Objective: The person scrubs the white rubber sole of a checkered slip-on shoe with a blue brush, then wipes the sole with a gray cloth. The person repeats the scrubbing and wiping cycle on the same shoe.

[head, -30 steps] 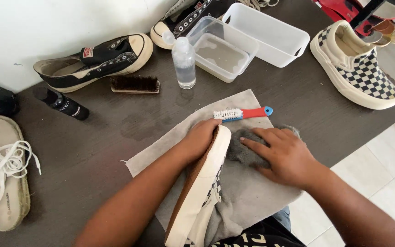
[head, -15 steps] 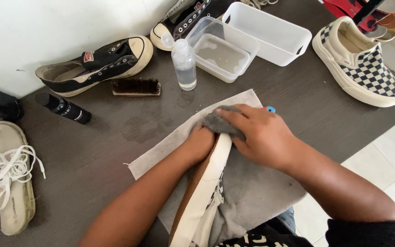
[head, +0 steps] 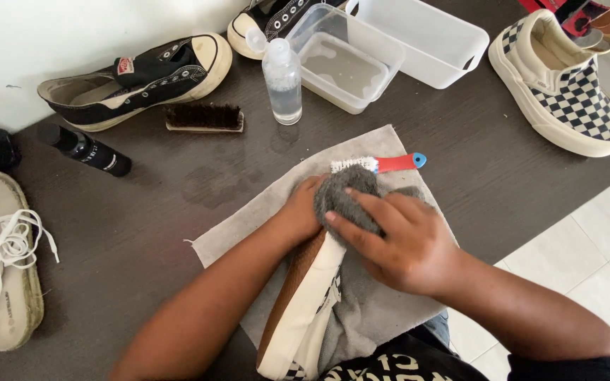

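Nearest the camera, a checkered slip-on shoe (head: 303, 310) lies on its side on a grey towel (head: 383, 303) at the table's (head: 142, 233) front edge, its brown sole turned left. The left hand (head: 299, 212) grips the shoe's toe, fingers curled around it. The right hand (head: 397, 243) presses a bunched grey cloth (head: 340, 194) against the toe, fingers clenched on the cloth. Just beyond lies a red-handled brush (head: 379, 164). Farther back stand a clear bottle (head: 282, 81), a wooden brush (head: 203, 118), a clear tub (head: 344, 63), a black sneaker (head: 135, 81) and a second checkered shoe (head: 563, 85).
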